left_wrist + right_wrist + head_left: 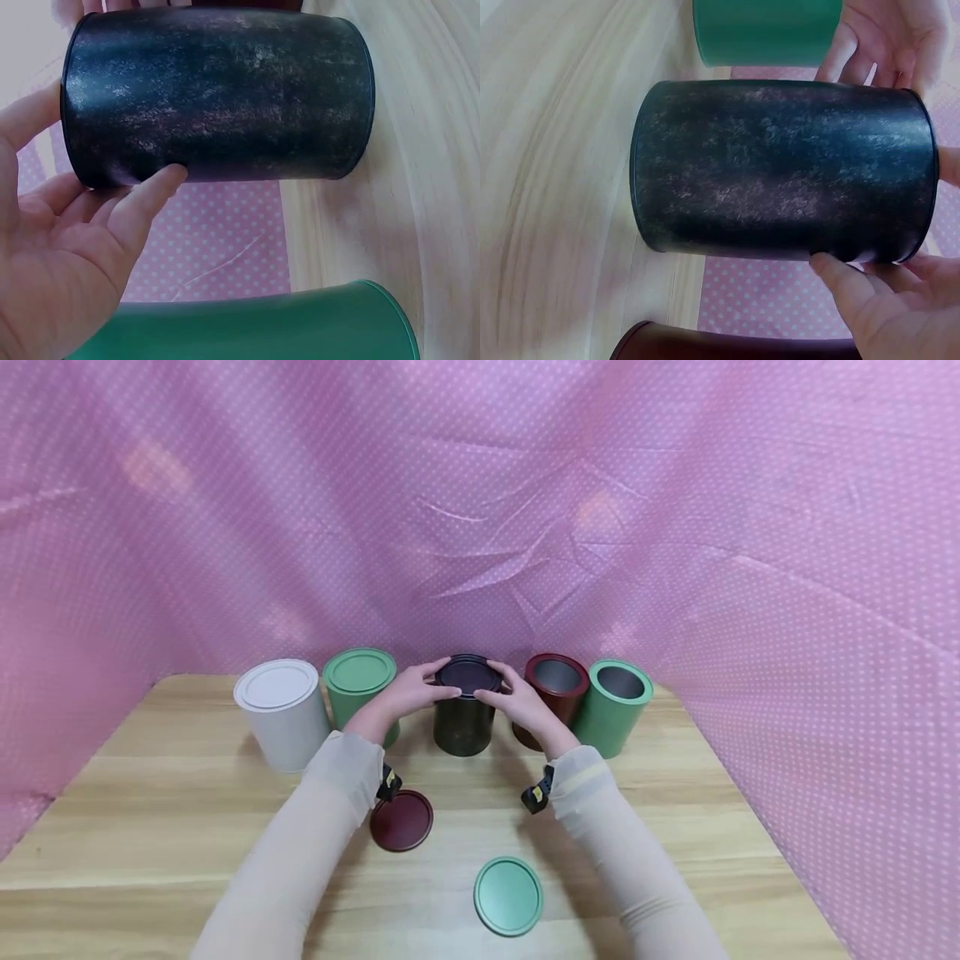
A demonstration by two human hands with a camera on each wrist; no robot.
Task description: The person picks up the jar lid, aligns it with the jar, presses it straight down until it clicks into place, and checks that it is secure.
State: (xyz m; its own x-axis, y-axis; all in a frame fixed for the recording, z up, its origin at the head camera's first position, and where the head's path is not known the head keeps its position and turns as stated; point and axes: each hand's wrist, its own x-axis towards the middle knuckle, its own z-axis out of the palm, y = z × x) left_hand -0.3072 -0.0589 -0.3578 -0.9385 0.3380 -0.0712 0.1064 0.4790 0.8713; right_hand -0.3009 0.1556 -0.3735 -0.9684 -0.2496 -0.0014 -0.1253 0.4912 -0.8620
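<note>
Flanking hands on black can

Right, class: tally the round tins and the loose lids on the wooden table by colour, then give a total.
White tins: 1, lidded
Green tins: 2, one lidded, one open
Black tins: 1, both hands on its lid
Dark red tins: 1, open
Loose lids: 2, dark red, green
Total: 7
</note>
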